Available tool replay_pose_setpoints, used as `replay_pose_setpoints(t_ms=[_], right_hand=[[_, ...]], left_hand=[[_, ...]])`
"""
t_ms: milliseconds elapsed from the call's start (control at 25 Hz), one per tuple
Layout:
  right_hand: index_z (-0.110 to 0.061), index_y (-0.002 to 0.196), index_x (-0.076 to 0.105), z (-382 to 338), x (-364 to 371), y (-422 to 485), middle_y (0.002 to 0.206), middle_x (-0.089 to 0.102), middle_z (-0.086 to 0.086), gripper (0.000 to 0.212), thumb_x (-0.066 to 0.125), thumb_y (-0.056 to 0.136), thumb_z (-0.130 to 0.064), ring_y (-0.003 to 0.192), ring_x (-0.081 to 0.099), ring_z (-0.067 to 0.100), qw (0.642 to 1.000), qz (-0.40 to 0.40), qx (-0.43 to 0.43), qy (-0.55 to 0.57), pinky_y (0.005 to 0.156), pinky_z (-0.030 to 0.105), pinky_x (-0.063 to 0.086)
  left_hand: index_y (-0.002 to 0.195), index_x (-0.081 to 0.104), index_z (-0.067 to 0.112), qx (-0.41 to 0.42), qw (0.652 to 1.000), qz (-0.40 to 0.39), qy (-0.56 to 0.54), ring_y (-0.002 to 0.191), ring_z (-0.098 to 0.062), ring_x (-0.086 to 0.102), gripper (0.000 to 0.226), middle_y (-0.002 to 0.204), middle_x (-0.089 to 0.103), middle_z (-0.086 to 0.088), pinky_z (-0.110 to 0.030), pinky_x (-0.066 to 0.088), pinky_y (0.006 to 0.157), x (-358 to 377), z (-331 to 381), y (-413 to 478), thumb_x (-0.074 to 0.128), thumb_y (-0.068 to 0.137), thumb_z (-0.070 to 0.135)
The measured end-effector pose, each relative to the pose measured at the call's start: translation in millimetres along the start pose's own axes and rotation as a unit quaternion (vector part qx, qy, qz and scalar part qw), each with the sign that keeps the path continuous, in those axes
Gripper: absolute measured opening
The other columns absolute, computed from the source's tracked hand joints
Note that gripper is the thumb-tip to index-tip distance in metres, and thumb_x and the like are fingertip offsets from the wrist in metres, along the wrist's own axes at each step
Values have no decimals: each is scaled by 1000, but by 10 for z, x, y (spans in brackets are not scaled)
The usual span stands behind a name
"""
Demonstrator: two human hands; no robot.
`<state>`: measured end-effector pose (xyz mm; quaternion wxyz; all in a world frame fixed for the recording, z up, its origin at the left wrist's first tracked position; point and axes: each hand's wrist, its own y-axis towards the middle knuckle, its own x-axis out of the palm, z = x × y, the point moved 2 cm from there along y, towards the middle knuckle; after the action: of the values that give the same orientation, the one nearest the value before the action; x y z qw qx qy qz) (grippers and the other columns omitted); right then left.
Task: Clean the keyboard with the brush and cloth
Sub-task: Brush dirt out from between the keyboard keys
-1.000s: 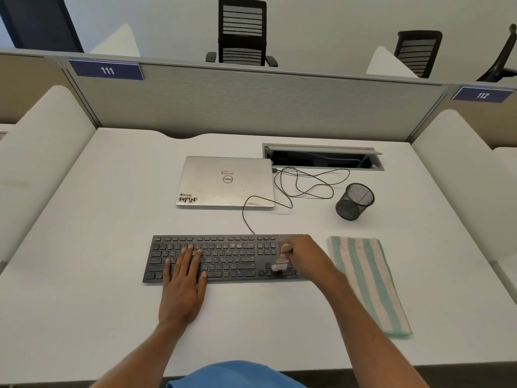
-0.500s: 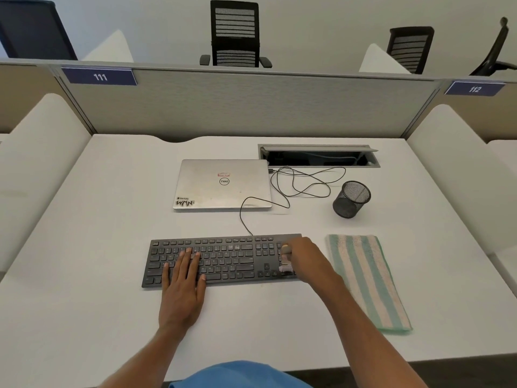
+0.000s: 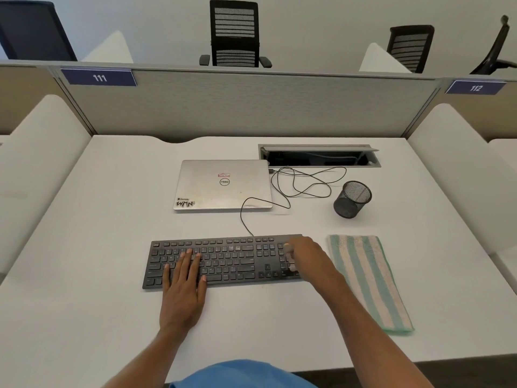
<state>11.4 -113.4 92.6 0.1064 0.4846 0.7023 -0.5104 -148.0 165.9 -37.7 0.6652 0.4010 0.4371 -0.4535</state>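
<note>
**Right hand [image 3: 312, 260] gripped the brush [image 3: 291, 259] at the right end of the keyboard [image 3: 223, 261]**

Its fingers were curled round the small pale brush, bristle end down on the number-pad keys. Most of the handle was hidden inside the grip. The left hand [image 3: 183, 287] lay flat with its fingers straight and slightly spread. They pressed on the letter keys of the keyboard's left half, with the heel of the hand on the desk [image 3: 84, 275].

The black keyboard sat square to the desk's near edge. Just to its right, not touching it, lay the folded cloth [image 3: 366, 278] in green and cream stripes, with no hand on it.

A thin black cable [image 3: 302, 183] ran from the keyboard's back edge and looped across the desk toward the closed silver laptop [image 3: 223, 184] behind. Right of the laptop stood a black mesh cup [image 3: 353, 199], with an open cable hatch [image 3: 319, 156] behind it. At the back, a grey partition [image 3: 237, 105] carried 2 blue labels, 111 and 112.
</note>
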Motion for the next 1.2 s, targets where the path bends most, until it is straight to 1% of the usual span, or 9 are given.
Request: replay_pose_setpoints(t_ms=[80, 200, 360, 480, 680, 760, 840, 960, 1200], right_hand=[[-14, 84, 68, 56, -82, 14, 89, 71, 13, 15, 59, 76, -23, 85, 71, 33, 1000, 13, -8, -4, 83, 46, 60], [-19, 98, 60, -25, -47, -139, 96, 60, 9, 15, 47, 97, -11, 86, 59, 28, 993, 19, -81, -79, 76, 35, 51], [-14, 80, 61, -129, 88, -140, 94, 66, 4, 13, 57, 86, -24, 90, 65, 24, 997, -32, -38, -66, 81, 34, 50], [-22, 76, 59, -53, -70, -202, 86, 68, 7, 14, 51, 87, -19, 88, 71, 30, 997, 34, -62, -20, 84, 44, 59], [-14, 60, 46, -165, 6, -243, 74, 56, 6, 24, 54, 83, -15, 75, 57, 26, 1000, 17, -16, -15, 69, 28, 42], [-5, 66, 58, -149, 81, -193, 70, 59, 4, 16, 58, 76, -17, 72, 58, 23, 998, -42, 14, 46, 72, 28, 44], [-9, 73, 72, -109, -18, -156, 63, 68, -1, 16, 60, 71, -20, 65, 67, 20, 994, -10, 26, 108, 69, 27, 56], [-15, 74, 72, 29, -96, -125, 75, 73, 2, 19, 56, 76, -25, 75, 73, 24, 995, 42, -30, 91, 72, 43, 63], [-25, 91, 61, -70, 99, -357, 96, 66, 5, 17, 47, 96, -17, 87, 59, 21, 988, 47, -145, -11, 76, 32, 50]], left_hand=[[166, 28, 22, 0, 1000, 0, 0, 163, -14, 9, 62, 174, 22, 1, -55, 8, 131, 0, -6, 6, 28, 107, 42], [166, 29, 21, -3, 1000, 0, 0, 163, -14, 10, 62, 174, 23, 0, -54, 8, 131, -2, -5, 0, 28, 107, 43], [166, 29, 22, -2, 1000, -1, -1, 163, -14, 10, 62, 175, 21, 1, -53, 7, 131, 0, 12, -1, 28, 107, 43], [166, 28, 23, -4, 1000, -2, -1, 163, -14, 9, 62, 175, 20, 1, -54, 7, 131, -2, 0, 1, 28, 107, 43], [166, 28, 22, -4, 1000, 1, 2, 163, -14, 9, 63, 175, 20, 1, -53, 7, 131, -5, 0, 1, 28, 107, 42], [166, 29, 22, -3, 1000, 0, 1, 163, -14, 9, 62, 175, 21, 1, -54, 8, 131, -2, 2, 2, 28, 107, 42], [166, 28, 22, -2, 1000, -1, 2, 163, -14, 9, 62, 175, 20, 1, -54, 8, 131, 0, 0, 2, 28, 107, 42], [167, 27, 21, -2, 1000, -2, 2, 163, -14, 8, 63, 175, 18, 2, -54, 7, 131, -2, -4, 1, 28, 107, 42], [166, 28, 21, 0, 1000, 1, -2, 163, -14, 9, 62, 175, 20, 1, -55, 9, 131, -3, 4, -1, 29, 107, 42]])
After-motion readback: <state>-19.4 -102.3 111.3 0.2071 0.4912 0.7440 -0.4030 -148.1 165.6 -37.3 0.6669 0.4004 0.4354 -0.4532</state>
